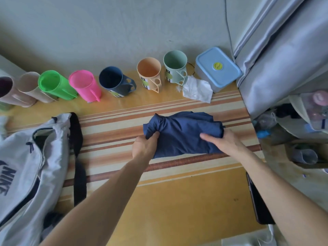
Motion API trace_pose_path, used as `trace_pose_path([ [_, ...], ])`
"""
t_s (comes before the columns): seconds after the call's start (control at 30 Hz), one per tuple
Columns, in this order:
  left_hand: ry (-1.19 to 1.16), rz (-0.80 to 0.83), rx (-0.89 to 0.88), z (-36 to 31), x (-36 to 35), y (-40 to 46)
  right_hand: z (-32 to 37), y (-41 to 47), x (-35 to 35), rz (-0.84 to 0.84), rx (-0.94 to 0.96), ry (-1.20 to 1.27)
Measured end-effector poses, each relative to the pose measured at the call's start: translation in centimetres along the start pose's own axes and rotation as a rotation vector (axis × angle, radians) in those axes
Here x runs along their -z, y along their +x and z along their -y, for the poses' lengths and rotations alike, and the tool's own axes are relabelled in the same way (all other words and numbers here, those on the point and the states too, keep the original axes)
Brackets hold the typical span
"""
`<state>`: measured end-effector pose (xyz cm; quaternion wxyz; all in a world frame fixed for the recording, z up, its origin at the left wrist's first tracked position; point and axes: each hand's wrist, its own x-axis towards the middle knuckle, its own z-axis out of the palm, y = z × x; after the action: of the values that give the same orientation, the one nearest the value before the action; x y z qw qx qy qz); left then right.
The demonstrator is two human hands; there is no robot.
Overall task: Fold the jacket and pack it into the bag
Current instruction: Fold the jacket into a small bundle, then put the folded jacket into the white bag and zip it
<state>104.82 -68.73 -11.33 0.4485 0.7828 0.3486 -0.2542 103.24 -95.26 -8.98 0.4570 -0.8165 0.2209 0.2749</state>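
Jacket: I see the navy jacket (pixel 182 134) bunched into a compact bundle on the striped mat (pixel 113 139), right of centre, well apart from the bag.
Left hand: my left hand (pixel 144 146) is clamped on the bundle's left end, fingers curled into the cloth.
Right hand: my right hand (pixel 222 142) grips the right end, thumb lying across the top of the fabric, fingers tucked under the edge.
Bag: the grey bag (pixel 26 157) lies at the left edge of the mat, its top zip parted, a dark strap (pixel 78 157) trailing beside it.
Cups: I count a row along the wall, among them a green cup (pixel 55 86), a pink cup (pixel 85 85), a navy mug (pixel 115 81), an orange mug (pixel 150 74) and a pale green mug (pixel 175 66).
Box: a blue-lidded box (pixel 217 68) stands at the row's right end, a crumpled tissue (pixel 197 90) touching its front.
Phone: a dark phone (pixel 257 199) lies near my right forearm.
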Motion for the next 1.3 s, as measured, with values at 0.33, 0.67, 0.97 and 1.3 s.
trace_pose_path([
  [0.33,0.061,-0.148,0.059,-0.2,-0.5,-0.8,0.6,0.6,-8.7,-0.449,0.650,-0.534],
  [0.67,-0.120,0.479,-0.675,-3.4,-5.4,-7.5,3.7,-0.9,-3.4,0.273,0.007,0.781],
  [0.97,0.267,0.001,-0.716,-1.6,-11.8,-6.1,-1.4,2.0,1.3,-0.491,-0.142,-0.175],
  [1.3,-0.438,0.312,-0.097,-2.2,-5.3,-6.0,-0.7,-0.6,-2.0,-0.086,0.156,0.271],
])
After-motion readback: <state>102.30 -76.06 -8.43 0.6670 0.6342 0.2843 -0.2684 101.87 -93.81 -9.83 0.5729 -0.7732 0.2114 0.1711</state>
